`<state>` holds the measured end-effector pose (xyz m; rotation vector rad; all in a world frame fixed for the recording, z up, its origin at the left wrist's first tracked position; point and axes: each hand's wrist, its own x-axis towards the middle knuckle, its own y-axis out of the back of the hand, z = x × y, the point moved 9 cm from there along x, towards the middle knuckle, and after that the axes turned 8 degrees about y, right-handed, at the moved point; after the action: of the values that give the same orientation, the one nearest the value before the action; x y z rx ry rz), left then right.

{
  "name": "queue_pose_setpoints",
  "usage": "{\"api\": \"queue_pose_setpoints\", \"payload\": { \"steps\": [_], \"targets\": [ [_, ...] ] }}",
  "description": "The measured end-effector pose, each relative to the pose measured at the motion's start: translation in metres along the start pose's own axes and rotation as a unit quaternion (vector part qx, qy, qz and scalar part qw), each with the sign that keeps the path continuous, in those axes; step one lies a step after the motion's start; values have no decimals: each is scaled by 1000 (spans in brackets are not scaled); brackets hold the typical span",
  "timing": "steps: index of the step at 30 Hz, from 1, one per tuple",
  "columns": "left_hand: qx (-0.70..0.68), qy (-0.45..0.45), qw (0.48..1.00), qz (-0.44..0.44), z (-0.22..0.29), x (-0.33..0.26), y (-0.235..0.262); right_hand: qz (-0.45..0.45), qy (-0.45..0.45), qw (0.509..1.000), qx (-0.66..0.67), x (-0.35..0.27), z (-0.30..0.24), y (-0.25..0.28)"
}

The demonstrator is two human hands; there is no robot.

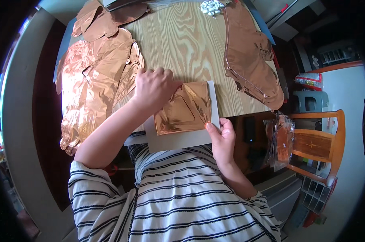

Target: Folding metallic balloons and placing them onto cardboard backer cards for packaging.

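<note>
A folded copper-coloured foil balloon point(182, 111) lies as a flat, creased square on a pale grey card point(178, 142). Both overhang the table's near edge in front of my striped shirt. My left hand point(155, 85) is closed at the far left corner of the foil, fingers curled and thumb against it; the fingertips are hidden beneath the hand. At the near right corner, my right hand point(223, 141) pinches the foil and card, thumb on top and fingers behind.
Several flat copper foil balloons point(97, 76) spread over the table's left side. More foil balloons point(251, 52) lie along its right edge, by a pile of small white pieces point(212, 7). Bare wood grain point(182, 44) runs between. A wooden chair point(315, 147) holding plastic-bagged foil point(280, 141) stands right.
</note>
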<state>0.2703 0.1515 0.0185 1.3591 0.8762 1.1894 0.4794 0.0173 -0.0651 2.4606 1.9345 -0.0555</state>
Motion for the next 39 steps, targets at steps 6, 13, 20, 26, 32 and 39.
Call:
{"api": "queue_pose_setpoints", "payload": {
  "steps": [6,13,20,26,32,39],
  "targets": [
    [4,-133,987,94,34,-33,16,30,29,999,-23,5,-20,-2],
    [-135,-102,985,36,38,-52,11,39,82,990,-111,12,-25,-5],
    [-143,-100,984,22,28,-54,1,-56,178,817,-546,29,-94,-22],
    [-132,-112,985,26,25,-61,-13,-191,423,769,-440,42,-125,-93],
    [-132,-116,984,3,23,-61,-16,-257,379,741,-491,61,-67,-123],
    [-110,-115,987,-29,21,-63,-13,-229,353,696,-581,77,-61,-98]
  ]
}}
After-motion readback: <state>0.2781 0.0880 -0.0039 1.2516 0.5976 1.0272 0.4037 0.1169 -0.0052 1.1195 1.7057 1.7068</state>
